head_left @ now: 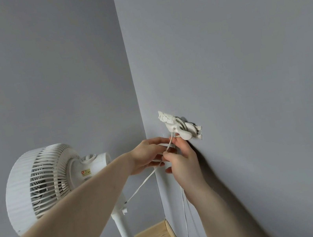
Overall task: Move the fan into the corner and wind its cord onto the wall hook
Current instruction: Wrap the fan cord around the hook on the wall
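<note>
**Cord at the hook**

In the corner, at seven o'clock, the fan (pixel 45 186) stood close to both walls. Left hand (pixel 147 155) and right hand (pixel 181 161) pinched the cord (pixel 142 185) with curled fingers, just below the wall hook (pixel 180 133), already wound with loops.

Hands (pixel 180 155) wind cord (pixel 142 185) (hook (pixel 180 133))
</note>
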